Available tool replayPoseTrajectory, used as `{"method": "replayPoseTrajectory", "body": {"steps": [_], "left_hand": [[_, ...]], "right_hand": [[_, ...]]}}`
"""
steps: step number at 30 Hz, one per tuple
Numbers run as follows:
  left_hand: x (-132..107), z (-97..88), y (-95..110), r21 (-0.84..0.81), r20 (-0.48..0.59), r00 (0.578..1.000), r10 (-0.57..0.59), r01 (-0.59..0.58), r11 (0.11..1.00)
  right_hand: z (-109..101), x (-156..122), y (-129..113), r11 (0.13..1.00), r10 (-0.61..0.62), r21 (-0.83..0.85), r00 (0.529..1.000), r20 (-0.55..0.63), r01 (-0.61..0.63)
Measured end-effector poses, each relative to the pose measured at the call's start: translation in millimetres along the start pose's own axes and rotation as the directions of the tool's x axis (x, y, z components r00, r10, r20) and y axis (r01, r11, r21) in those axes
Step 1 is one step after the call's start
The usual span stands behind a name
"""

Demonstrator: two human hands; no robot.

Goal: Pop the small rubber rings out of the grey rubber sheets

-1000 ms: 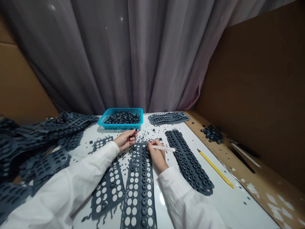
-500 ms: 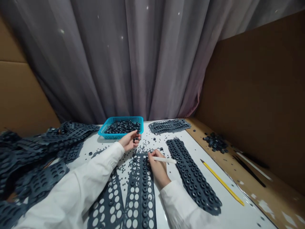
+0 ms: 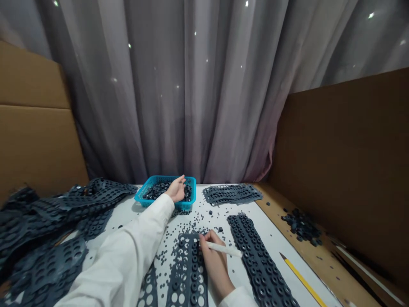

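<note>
My left hand (image 3: 177, 190) reaches over the blue basket (image 3: 142, 196), which holds several small dark rings (image 3: 159, 189); the fingers hang loosely apart above the pile, and I cannot make out any ring in them. My right hand (image 3: 213, 253) rests on the white table and grips a white pen-like tool (image 3: 223, 250), its tip at the top of a dark punched rubber strip (image 3: 189, 273). Small dark scraps (image 3: 198, 221) lie scattered between the two hands.
A full strip of rings (image 3: 258, 264) lies right of my right hand, another strip (image 3: 231, 194) near the curtain. A heap of spent strips (image 3: 47, 226) fills the left. Brown cardboard walls (image 3: 345, 162) stand on both sides. A yellow pencil (image 3: 302, 279) and loose rings (image 3: 302, 226) lie right.
My left hand has moved from beside the strip forward to above the basket. The camera has tilted up, so the table sits lower. My right hand stays on the strip.
</note>
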State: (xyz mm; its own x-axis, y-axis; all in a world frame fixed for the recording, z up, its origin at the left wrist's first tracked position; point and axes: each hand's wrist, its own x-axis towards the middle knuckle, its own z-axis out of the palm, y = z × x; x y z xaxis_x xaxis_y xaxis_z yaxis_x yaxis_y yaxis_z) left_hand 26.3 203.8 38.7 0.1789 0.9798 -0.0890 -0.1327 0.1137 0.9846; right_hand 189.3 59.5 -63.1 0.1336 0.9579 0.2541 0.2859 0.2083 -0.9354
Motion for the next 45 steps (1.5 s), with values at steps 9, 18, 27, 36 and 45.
{"method": "replayPoseTrajectory", "body": {"steps": [9,18,27,36,45], "left_hand": [[-113.7,6.2,-40.8,0.501,0.396,0.918,0.022,-0.236,0.833],[-142.2,11.8,-108.8,0.744,0.246,0.911,0.332,-0.397,0.538],[-135.8,22.6,-101.7,0.831,0.367,0.889,0.273,-0.446,0.332],[-103.4,14.0,-75.0,0.788,0.575,0.817,0.050,-0.569,0.235],[-107.6,19.5,-78.6,0.706,0.701,0.705,0.109,-0.707,0.040]], "right_hand": [[-0.1,0.7,4.6,0.998,-0.002,0.061,1.000,0.021,0.000],[-9.7,-8.8,-5.0,1.000,-0.005,0.017,1.000,-0.015,0.005],[-7.8,-8.8,-5.1,0.994,-0.082,-0.079,0.997,-0.003,0.082],[-6.0,-7.4,-5.5,0.990,-0.076,-0.123,0.997,0.007,0.076],[-6.3,-6.7,-5.1,0.975,-0.088,-0.199,0.995,0.039,0.094]]}}
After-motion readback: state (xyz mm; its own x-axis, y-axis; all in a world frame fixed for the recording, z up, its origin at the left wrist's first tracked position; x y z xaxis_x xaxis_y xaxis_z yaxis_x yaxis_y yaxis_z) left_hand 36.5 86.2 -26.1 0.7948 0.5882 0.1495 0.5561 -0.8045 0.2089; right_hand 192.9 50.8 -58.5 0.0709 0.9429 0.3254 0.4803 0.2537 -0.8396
